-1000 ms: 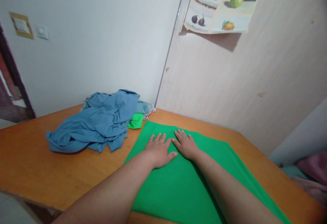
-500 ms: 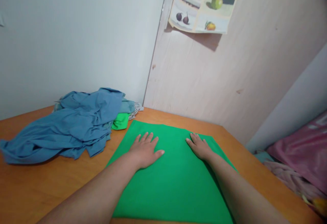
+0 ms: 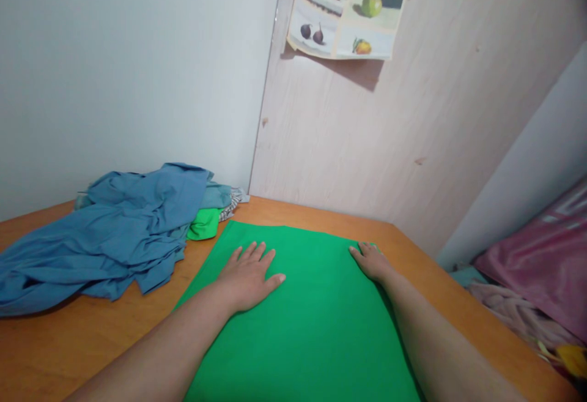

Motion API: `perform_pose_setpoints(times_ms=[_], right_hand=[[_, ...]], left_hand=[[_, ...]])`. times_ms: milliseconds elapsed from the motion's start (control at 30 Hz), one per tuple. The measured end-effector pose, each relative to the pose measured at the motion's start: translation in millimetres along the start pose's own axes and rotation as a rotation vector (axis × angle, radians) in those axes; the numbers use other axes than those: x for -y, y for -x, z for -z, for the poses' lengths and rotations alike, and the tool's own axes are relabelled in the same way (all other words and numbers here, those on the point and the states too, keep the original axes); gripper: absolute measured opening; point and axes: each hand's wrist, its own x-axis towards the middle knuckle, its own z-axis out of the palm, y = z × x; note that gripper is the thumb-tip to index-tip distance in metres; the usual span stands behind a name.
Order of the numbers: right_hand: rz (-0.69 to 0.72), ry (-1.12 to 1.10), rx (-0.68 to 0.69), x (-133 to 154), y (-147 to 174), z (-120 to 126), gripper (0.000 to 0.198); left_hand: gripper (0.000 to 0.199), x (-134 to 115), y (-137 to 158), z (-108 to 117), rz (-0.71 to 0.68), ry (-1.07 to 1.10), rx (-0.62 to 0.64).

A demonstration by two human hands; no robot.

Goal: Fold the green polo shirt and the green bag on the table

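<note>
A green cloth point(image 3: 307, 310) lies spread flat and smooth on the wooden table point(image 3: 50, 353) in front of me. My left hand point(image 3: 247, 276) rests palm down on its left part, fingers apart and thumb stretched out to the right. On the far right corner of the cloth lies my right hand point(image 3: 372, 261), also palm down with its fingers stretched out. Neither hand grips anything. The near edge of the cloth runs out of view at the bottom.
A heap of crumpled blue cloth point(image 3: 128, 224) lies on the left, with a bright green piece point(image 3: 204, 224) and a striped piece point(image 3: 233, 200) beside it. Behind stands a wall with a fruit picture sheet point(image 3: 346, 13). Pink fabric point(image 3: 541, 261) sits beyond the table's right edge.
My right hand has slid right across the green cloth to its far corner. My left hand stays on nearly the same spot of the cloth. The view has shifted slightly.
</note>
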Motion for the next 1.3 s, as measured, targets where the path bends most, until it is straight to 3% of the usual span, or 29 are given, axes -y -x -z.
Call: perform_pose_setpoints(times_ms=[133, 333, 500, 600, 733, 900, 1000, 1300], right_hand=[[-0.024, -0.006, -0.005, -1.6, 3.1, 6.7, 0.072], [-0.055, -0.015, -0.091, -3.0, 25.6, 26.7, 0.033], [-0.025, -0.021, -0.114, 9.2, 40.5, 39.4, 0.029], [0.018, -0.032, -0.113, 34.9, 48.4, 38.0, 0.038], [0.211, -0.106, 0.022, 83.1, 79.0, 27.7, 0.077], [0.433, -0.164, 0.129, 112.4, 123.3, 21.9, 0.088], [0.387, -0.122, 0.121, 94.4, 126.3, 21.8, 0.088], [0.008, -0.018, 0.066, -14.9, 102.4, 10.6, 0.082]], left_hand=[[0.086, -2.3, 1.8, 4.1, 0.007, -0.003, 0.018], [0.085, -3.7, 2.6, 7.0, 0.008, -0.006, 0.033], [0.086, -2.2, 0.7, 4.3, 0.005, 0.002, 0.023], [0.086, -1.4, -0.7, 3.1, 0.004, 0.0, 0.026], [0.087, -0.6, -2.5, 2.8, 0.008, -0.011, 0.029], [0.087, 0.8, -5.3, 1.5, 0.016, -0.029, 0.019], [0.086, 1.5, -6.2, 0.9, 0.016, -0.027, 0.01], [0.086, 1.6, -6.5, 2.1, 0.008, -0.042, 0.015]])
